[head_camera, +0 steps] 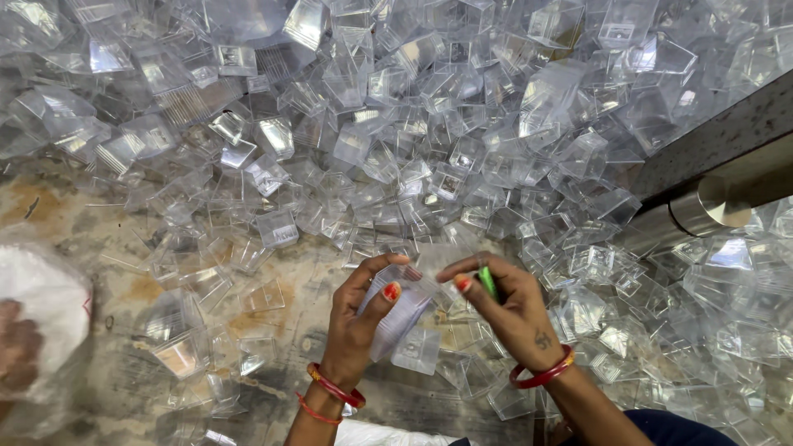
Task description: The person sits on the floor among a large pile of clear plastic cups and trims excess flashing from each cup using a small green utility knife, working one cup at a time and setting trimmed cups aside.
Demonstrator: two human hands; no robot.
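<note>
Fingers of my left hand pinch a stack of clear lids steady; my right hand nips a green tool beside it.

Box pile behind hands — bag left, pipe right.

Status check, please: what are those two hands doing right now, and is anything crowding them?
Left hand grips a stack of clear plastic pieces. Right hand pinches a small green tool. Heap of clear plastic boxes crowds close around.
</note>
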